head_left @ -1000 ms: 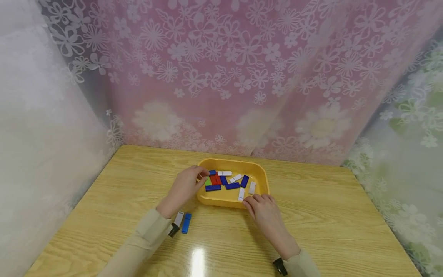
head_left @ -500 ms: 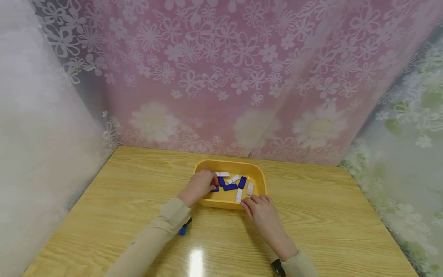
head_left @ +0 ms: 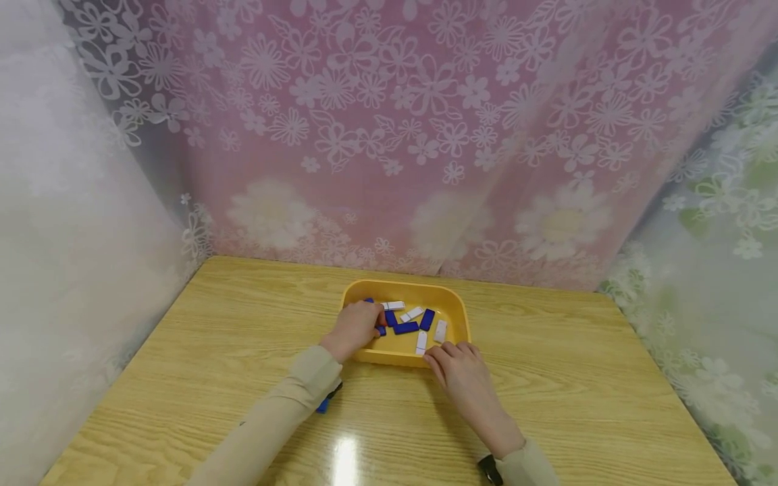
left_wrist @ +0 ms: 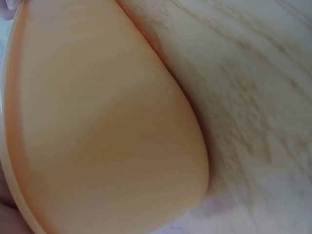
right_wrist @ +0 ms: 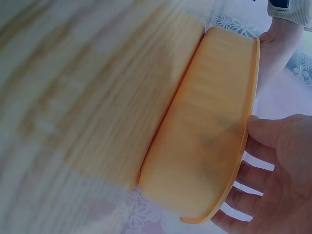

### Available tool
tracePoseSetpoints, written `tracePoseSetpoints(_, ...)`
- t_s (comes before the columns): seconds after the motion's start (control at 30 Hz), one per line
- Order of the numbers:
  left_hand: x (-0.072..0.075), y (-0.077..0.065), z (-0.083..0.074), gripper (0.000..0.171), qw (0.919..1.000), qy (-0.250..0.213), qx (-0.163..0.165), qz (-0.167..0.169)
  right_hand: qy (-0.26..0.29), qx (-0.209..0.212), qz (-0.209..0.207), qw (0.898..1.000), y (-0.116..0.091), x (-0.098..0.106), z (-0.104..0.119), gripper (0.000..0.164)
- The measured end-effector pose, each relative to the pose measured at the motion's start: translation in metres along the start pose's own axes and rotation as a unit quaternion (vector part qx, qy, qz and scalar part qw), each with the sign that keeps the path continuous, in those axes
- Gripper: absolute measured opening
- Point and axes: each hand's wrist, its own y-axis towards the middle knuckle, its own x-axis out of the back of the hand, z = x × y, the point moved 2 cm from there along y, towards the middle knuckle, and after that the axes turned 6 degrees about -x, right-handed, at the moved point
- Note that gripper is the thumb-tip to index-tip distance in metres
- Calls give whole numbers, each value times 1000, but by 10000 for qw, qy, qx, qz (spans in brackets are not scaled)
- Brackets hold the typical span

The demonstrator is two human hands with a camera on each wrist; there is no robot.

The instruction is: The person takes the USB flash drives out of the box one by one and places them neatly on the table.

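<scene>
My left hand reaches over the left end of a yellow plastic tray, with its fingers bent down among small sticks that look like USB flash drives. A bit of a red stick shows between forefinger and thumb; I cannot tell whether they pinch it. At the front right corner my right hand grips the tray's rim, its thumb outside and fingers inside, as the right wrist view shows. Beside it lie white sticks and dark blue sticks on the tray's floor. The tray's outer wall fills much of the left wrist view.
On the wooden table, in front of the tray, a bright blue stick shows partly from under the left sleeve. A pink flowered curtain hangs behind the table, with pale cloths at both sides.
My left hand has moved right and down into the tray, covering the red and green sticks. The left forearm now hides the whitish stick on the table. My right hand stays on the rim.
</scene>
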Motion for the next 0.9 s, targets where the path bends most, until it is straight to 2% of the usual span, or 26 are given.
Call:
tracePoseSetpoints(0.2, -3, -1, 0, 16, 9999, -124, -92, 62, -61, -59, 90, 9999, -1, 1, 1, 7)
tracePoseSetpoints(0.33, -1, -2, 0, 16, 9983, -445, -269, -260, -72, -33, 70, 9999, -1, 1, 2, 7)
tracePoseSetpoints(0.47, 8, -6, -3, 18, 9947, -820, -341, -525, -46, -17, 58, 10000, -1, 0, 2, 7)
tracePoseSetpoints(0.67, 27, -20, -8, 20, 9891, -1237, -235, -763, -21, -37, 74, 10000, -1, 0, 1, 7)
tracePoseSetpoints(0.9, 44, -45, -6, 21, 9795, -1671, -136, -1119, -11, 47, -89, 9999, 0, 2, 2, 7)
